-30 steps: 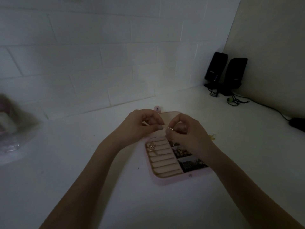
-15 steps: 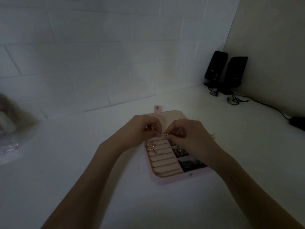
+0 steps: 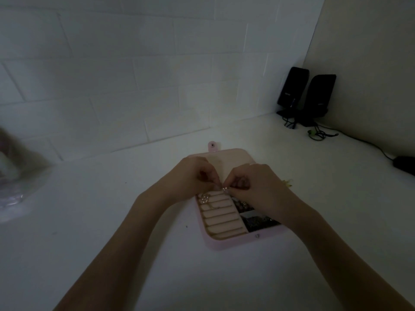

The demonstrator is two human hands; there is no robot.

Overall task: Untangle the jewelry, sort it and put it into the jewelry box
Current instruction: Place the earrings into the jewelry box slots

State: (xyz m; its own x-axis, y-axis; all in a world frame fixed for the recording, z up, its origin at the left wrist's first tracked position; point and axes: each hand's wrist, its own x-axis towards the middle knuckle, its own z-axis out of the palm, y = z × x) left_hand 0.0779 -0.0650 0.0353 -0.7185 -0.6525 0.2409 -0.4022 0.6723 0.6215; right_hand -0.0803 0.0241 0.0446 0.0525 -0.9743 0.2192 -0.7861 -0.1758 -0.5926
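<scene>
A pink jewelry box (image 3: pixel 226 242) lies open on the white table, its lid (image 3: pixel 231 157) flat behind it. Its left side has padded ring rolls (image 3: pixel 221 217); a pearly ring (image 3: pixel 204 198) sits in the top rows. Dark compartments (image 3: pixel 258 222) on the right hold jewelry. My left hand (image 3: pixel 190 176) and my right hand (image 3: pixel 258 185) meet over the box's far end, fingertips together. Between them they pinch a small shiny piece of jewelry (image 3: pixel 224 188) just above the top ring roll.
Two black speakers (image 3: pixel 307 95) with cables stand in the back right corner. A black object (image 3: pixel 404 163) lies at the right edge. A clear plastic bag (image 3: pixel 13 194) sits at the far left. A small yellowish item (image 3: pixel 287 182) lies right of the box.
Both hands have lowered toward the box, bringing the small piece of jewelry down from above the lid to the top ring roll.
</scene>
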